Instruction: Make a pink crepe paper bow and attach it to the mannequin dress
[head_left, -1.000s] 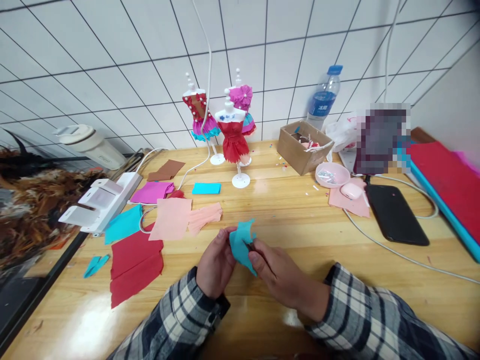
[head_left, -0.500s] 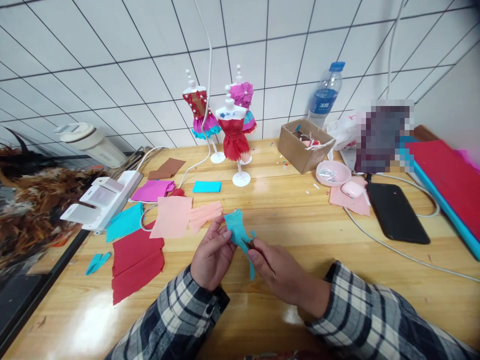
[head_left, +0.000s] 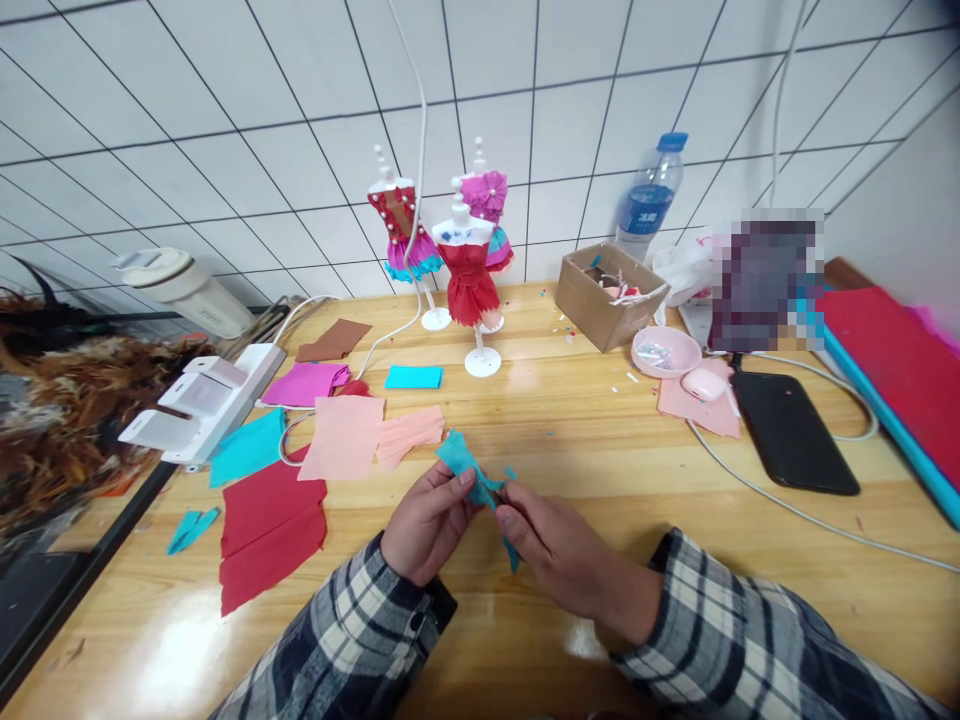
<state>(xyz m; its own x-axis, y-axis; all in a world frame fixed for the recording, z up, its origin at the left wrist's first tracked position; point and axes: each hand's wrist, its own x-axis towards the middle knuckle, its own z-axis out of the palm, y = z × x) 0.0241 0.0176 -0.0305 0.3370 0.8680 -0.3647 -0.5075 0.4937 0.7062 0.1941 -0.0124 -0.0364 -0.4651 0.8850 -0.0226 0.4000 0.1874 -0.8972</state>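
Between thumb and fingers, my left hand (head_left: 429,520) pinches a small piece of turquoise crepe paper (head_left: 456,454) above the table. My right hand (head_left: 559,548) is closed around scissors (head_left: 491,495); their handles are hidden in my fist. The blades lie across the paper beside my left fingertips, and a narrow strip of it hangs below them. Just beyond my left hand, a gathered peach piece of crepe paper (head_left: 411,436) lies beside a flat peach sheet (head_left: 343,438). Farther back stands a small white dress form (head_left: 466,275) in a red paper dress.
Two more dressed forms stand against the tiled wall. At left lie red (head_left: 274,540), turquoise and magenta sheets near a white power strip (head_left: 202,400). On the right are a cardboard box (head_left: 604,310), a pink dish (head_left: 666,368), a black phone (head_left: 795,432), cables and a bottle (head_left: 649,200).
The turquoise paper has tilted left in my left hand, and the scissor blades now lie farther across it, closer to my left fingers. Both hands stay in nearly the same place.
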